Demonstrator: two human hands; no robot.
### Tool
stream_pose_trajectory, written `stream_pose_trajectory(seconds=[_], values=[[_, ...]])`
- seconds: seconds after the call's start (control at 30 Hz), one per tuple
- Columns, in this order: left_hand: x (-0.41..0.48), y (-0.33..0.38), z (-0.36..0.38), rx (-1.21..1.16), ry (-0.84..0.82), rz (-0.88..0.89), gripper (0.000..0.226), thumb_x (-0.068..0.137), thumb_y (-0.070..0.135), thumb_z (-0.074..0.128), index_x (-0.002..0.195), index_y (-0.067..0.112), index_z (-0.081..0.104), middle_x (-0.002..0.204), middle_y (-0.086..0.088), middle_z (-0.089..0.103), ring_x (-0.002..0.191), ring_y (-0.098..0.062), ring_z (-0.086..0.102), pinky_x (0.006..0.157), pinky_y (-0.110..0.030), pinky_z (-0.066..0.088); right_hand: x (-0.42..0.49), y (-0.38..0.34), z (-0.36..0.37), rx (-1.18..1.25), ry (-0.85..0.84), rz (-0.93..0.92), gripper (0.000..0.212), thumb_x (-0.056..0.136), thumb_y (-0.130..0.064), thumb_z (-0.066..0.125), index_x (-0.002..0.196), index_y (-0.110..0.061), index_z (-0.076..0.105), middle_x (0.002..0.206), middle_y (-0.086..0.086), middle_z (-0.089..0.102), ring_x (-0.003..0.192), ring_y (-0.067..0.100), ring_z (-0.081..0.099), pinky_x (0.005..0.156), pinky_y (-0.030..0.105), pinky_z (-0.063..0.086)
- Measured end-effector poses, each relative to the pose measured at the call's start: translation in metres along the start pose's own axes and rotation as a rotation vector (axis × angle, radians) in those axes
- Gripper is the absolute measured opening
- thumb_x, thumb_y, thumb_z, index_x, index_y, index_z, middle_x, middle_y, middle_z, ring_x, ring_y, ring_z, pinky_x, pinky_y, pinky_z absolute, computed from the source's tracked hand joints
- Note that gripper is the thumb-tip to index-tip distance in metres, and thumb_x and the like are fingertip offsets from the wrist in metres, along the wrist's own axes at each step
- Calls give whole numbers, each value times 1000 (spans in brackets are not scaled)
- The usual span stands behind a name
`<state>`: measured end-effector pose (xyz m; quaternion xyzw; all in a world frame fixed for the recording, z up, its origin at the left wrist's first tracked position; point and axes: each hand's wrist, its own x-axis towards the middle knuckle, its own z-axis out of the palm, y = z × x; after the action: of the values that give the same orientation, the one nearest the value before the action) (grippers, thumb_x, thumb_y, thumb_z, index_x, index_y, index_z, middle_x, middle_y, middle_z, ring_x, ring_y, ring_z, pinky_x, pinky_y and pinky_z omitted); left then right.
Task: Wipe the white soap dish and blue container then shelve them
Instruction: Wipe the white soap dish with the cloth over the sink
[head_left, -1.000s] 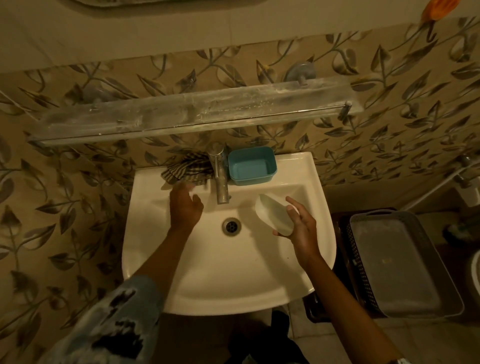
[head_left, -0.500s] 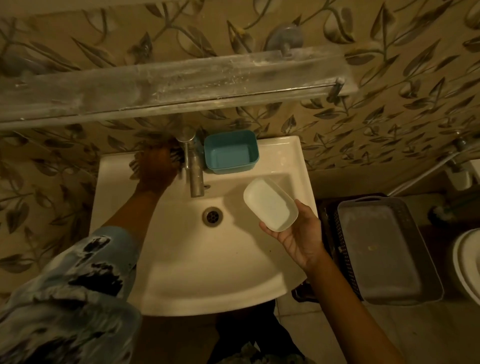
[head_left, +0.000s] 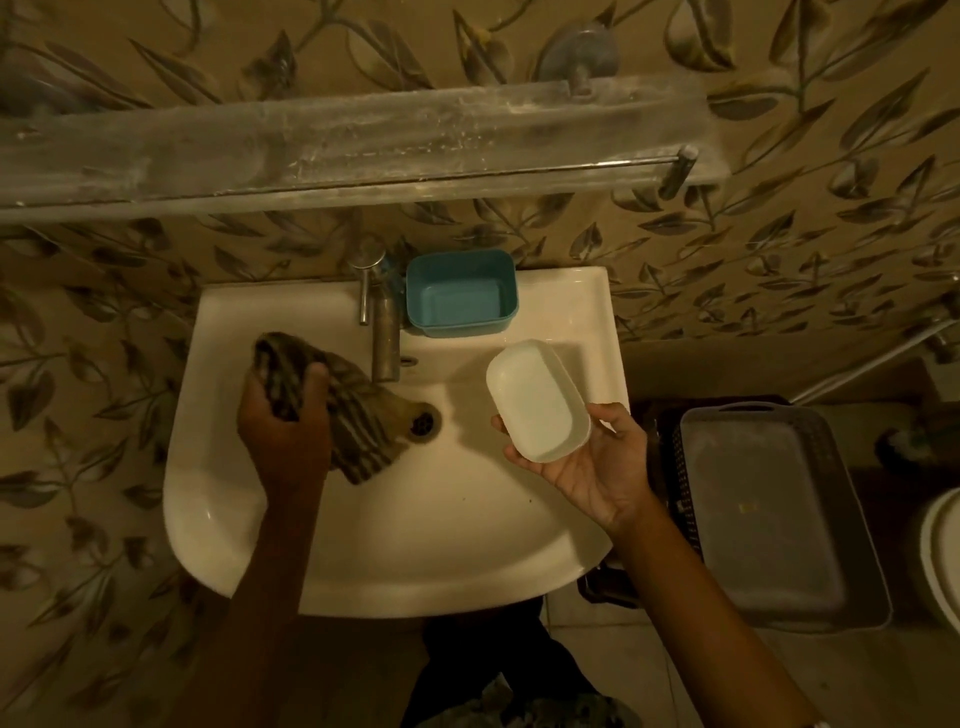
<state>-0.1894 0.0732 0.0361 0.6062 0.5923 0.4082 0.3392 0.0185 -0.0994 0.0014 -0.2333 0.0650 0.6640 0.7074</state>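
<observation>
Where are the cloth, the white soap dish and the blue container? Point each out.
cloth (head_left: 358, 415): head view, middle of the striped fabric.
white soap dish (head_left: 537, 400): head view, inner floor of the dish.
blue container (head_left: 462, 296): head view, inner floor of the container.

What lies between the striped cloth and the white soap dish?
In the head view, only the drain and bare sink basin separate cloth and soap dish.

One head-worn camera looks steeply down, close over the sink (head_left: 415, 545), facing the wall (head_left: 779, 260); the shelf (head_left: 363, 140) crosses the top.
</observation>
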Motion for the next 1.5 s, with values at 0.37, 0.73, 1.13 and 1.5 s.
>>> stream_pose_trajectory(seconds=[0.37,0.73,1.13,1.5], values=[[-73,43,60,369,-519,418,34,93,27,54,125,18,55,122,-10,58,104,-25,56,88,-40,52,2,19,11,-187,44,78,77,46,-27,74,119,-8,60,113,18,59,97,35,59,72,44,52],[-125,29,54,336,-835,655,34,80,6,52,108,11,71,113,-8,67,106,-23,52,90,-33,45,-13,22,12,-228,170,163,63,89,-46,49,134,-1,52,135,23,54,126,34,51,109,42,41],[-88,14,59,715,-668,764,58,59,-2,76,113,18,68,117,-5,67,98,-34,58,76,-44,49,-13,26,12,-445,247,140,45,95,-37,46,131,-10,55,111,17,65,92,29,63,74,41,49],[-138,12,44,583,-888,405,45,80,-2,52,113,25,65,114,-3,65,105,-24,50,88,-36,47,-11,30,6,-639,176,7,41,90,-27,46,128,-17,56,111,12,69,98,25,67,83,33,57]])
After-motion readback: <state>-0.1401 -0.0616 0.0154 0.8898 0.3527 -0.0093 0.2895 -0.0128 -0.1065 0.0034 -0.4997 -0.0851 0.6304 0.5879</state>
